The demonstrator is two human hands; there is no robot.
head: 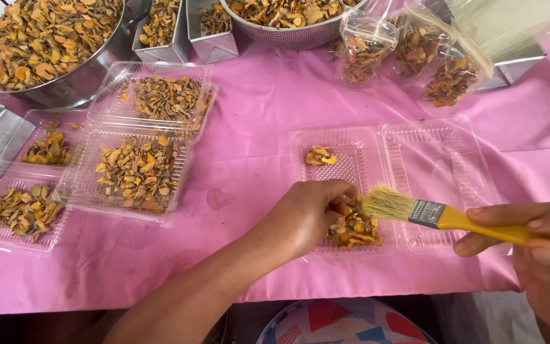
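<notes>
Around the open clear tray [367, 141], filled trays [140, 171], bags [415, 54], metal bowls [90, 73].

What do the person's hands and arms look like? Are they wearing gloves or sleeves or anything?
No gloves and no sleeves that show. The left hand is bare, and its forearm is bare all the way down to the bottom edge of the picture. The right hand is bare too, with short, plain fingernails. No rings, watch or bracelets show on either one.
</notes>
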